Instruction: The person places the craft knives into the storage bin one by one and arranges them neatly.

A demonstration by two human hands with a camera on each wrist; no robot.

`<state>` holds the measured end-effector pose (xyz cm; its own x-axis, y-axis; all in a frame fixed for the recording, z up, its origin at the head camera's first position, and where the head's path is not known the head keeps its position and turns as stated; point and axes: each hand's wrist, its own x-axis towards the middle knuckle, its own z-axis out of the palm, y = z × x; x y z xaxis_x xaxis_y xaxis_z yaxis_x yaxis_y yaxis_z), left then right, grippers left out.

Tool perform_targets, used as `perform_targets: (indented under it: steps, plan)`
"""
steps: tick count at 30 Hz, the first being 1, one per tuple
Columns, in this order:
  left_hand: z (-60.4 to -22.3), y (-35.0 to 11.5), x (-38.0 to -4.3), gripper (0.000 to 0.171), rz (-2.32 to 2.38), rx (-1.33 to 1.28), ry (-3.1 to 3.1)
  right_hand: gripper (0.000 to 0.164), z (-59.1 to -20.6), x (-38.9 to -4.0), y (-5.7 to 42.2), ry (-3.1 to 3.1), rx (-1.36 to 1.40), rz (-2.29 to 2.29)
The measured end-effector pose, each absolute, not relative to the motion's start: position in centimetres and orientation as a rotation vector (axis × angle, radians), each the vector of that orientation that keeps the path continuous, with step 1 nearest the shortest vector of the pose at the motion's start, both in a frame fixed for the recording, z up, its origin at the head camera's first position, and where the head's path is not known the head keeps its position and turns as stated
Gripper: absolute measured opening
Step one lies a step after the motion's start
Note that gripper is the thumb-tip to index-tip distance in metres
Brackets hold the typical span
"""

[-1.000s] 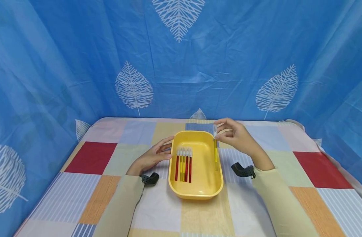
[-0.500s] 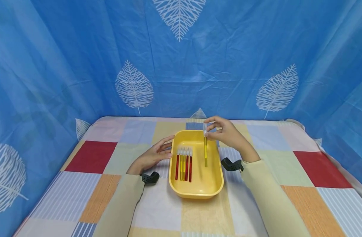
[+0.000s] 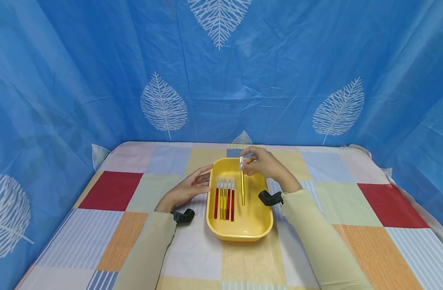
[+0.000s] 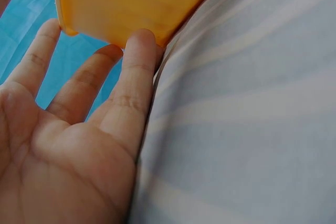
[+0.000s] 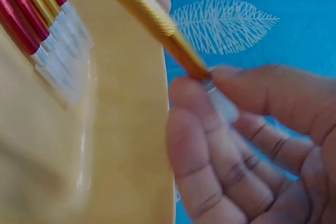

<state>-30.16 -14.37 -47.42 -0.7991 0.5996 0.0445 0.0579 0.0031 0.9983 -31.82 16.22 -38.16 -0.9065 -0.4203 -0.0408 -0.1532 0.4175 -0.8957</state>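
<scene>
My right hand [image 3: 263, 164] pinches a gold craft knife [image 3: 242, 189] by its clear-capped end, between thumb and fingertips. The knife's handle hangs down over the inside of a yellow tray [image 3: 255, 219]. Several red and gold craft knives [image 3: 232, 205] with clear caps lie side by side in the tray's left half, caps toward the far end. Beside the tray's left wall is my left hand [image 3: 185, 190], its fingers spread and extended. In the left wrist view the fingertips [image 4: 140, 43] touch the tray's outer wall [image 4: 131, 3].
The tray stands on a table with a patchwork cloth [image 3: 112, 191]. A blue curtain [image 3: 272, 80] with white leaf prints hangs behind the table and on both sides. Each wrist wears a black camera mount [image 3: 271, 198].
My right hand has moved left with the gold craft knife, from the tray's right edge to over its middle, nearer the row. My left hand stays where it was.
</scene>
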Motion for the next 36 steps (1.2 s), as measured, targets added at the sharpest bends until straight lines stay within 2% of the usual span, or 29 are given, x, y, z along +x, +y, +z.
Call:
perform_targets:
  steps: [10,16,23,36]
  plan:
    - [-47.5,-14.6,-30.3,0.087,1.851,0.667,1.893,0.039,-38.7,-32.2,14.7,2.419,-0.302,-1.326]
    - [-47.4,-14.5,-30.3,0.086,1.855,0.663,1.886,0.036,-39.0,-31.9,14.0,2.415,-0.289,-1.292]
    - [-47.5,-14.4,-30.4,0.084,1.854,0.662,1.884,0.043,-39.5,-32.1,13.0,2.508,-0.234,-1.119]
    - [-47.4,-14.5,-30.5,0.086,1.850,0.654,1.883,0.043,-39.9,-32.4,12.1,2.507,-0.250,-0.889]
